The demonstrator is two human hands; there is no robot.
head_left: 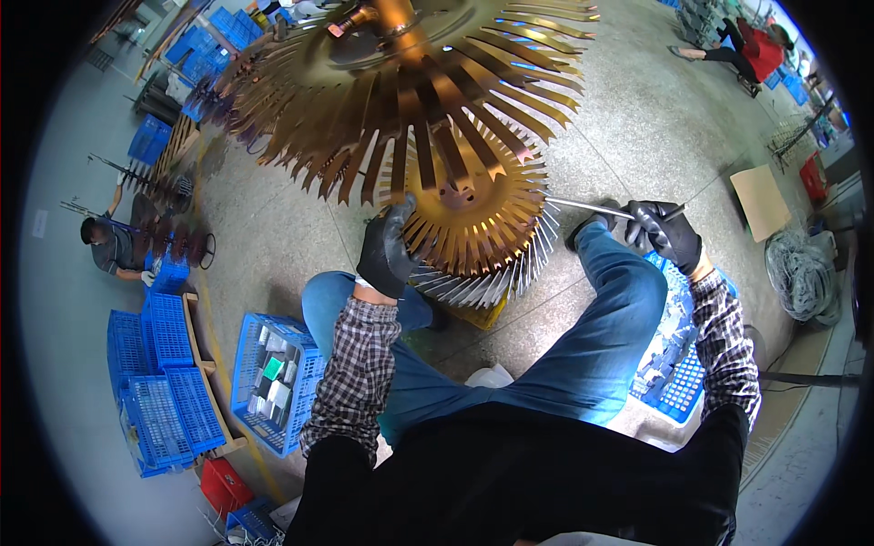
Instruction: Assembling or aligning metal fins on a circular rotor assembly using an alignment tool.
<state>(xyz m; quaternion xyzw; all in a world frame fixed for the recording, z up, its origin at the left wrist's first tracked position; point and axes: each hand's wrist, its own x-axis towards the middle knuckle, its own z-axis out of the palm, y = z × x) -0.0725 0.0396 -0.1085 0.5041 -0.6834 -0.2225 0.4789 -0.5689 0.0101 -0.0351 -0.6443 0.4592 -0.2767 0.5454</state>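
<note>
My left hand [390, 246], in a black glove, grips the near left edge of a gold finned disc [469, 214]. My right hand [665, 229], gloved too, is closed round a slim metal rod [587, 206]. The rod's far end reaches the right edge of that disc; whether it touches a fin cannot be made out. Silver-coloured fins [523, 273] fan out underneath. Above and nearer the camera, a larger gold finned disc [419, 100] on a central shaft [393, 18] hides part of the lower one.
Between my knees, a yellow base [482, 314] shows under the discs. A blue crate [244, 391] of small parts stands at my left, another blue crate [683, 387] at my right. Blue crates [164, 409] are stacked further left. A person [109, 246] works there; another person [760, 53] sits far right.
</note>
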